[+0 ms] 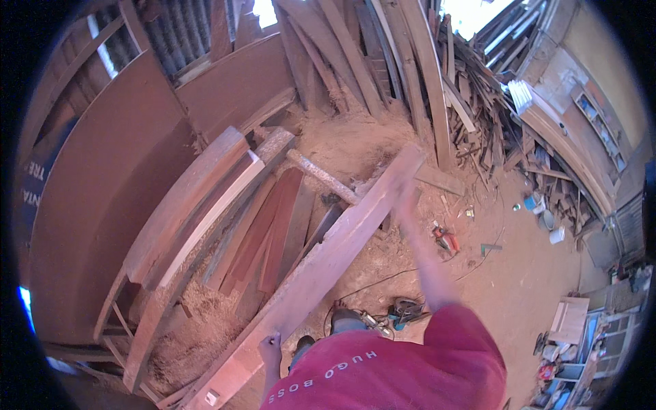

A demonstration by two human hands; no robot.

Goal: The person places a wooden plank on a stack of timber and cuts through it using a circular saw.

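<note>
A long, broad wooden plank [328, 253] slants in front of me from the lower left to the upper middle. My left hand [270, 347] is curled closed at its near edge, low in the view. Whatever those fingers hold, if anything, is hidden. Stretched far forward, my right hand [404, 195] is at the plank's far end, beside or on its right edge. Motion blur smears its fingers, so their grip is unclear. A small pale object [212, 396] lies on the plank's lower end.
Several boards [273, 232] and thick beams [188, 205] lie left of the plank over sawdust. A round pole [323, 176] meets its far part. An orange tool [445, 239], a power tool [405, 311] and cables are on the floor. Offcuts [471, 102] are heaped behind.
</note>
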